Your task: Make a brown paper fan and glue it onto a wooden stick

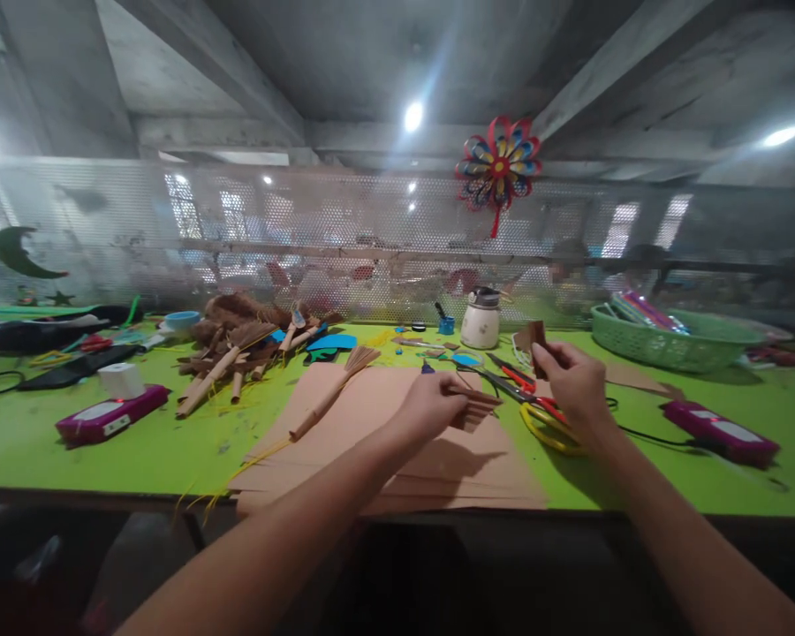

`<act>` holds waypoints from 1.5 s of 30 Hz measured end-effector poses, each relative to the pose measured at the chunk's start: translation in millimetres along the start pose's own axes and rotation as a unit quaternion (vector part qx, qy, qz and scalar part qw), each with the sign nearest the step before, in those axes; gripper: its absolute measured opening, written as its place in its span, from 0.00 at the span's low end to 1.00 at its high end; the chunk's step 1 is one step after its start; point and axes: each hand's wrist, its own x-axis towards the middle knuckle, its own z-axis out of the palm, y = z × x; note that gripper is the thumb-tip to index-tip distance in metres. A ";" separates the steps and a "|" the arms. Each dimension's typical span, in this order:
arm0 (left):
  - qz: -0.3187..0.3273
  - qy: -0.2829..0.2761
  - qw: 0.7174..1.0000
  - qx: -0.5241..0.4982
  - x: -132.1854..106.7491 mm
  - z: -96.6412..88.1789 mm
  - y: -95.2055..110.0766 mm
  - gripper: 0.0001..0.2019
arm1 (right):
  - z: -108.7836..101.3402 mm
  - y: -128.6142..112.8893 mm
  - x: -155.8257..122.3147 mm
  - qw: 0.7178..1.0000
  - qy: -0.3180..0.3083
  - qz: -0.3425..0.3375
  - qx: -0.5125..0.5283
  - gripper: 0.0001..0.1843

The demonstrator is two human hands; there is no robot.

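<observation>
Left fingers (451, 406) hold pleated paper (475, 413); purple blocks (72, 431) bear labels (729, 430) (illegibly blurred).

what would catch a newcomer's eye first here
Probably the red, blue and yellow flower-shaped ornament, high right of centre near a grey perforated screen's top edge. Next, the bright lime-green tabletop spanning the picture's width. Near its middle, the left hand holds a brown, pleated paper-like piece over flat tan sheets.

Perforated, see-through screen (344, 212), with a green-topped table (172, 450) in front of it; above the screen, grey concrete beams (212, 57) and glaring lamps (414, 116); behind its mesh, tall bright windows (619, 231).
</observation>
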 end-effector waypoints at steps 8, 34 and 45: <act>0.171 0.051 0.907 0.382 97.8 50.4 11.1 0.19 | 0.7 21.2 -6.2 0.997 0.048 -0.047 -0.046 0.19; 0.107 0.020 0.994 -0.020 10.5 -78.0 -10.2 0.13 | 91.1 -66.7 -38.4 0.867 -0.447 0.109 0.192 0.17; 0.096 0.011 0.995 0.031 13.6 -84.6 -20.1 0.12 | 92.4 -48.0 -31.5 0.894 -0.372 0.123 0.218 0.19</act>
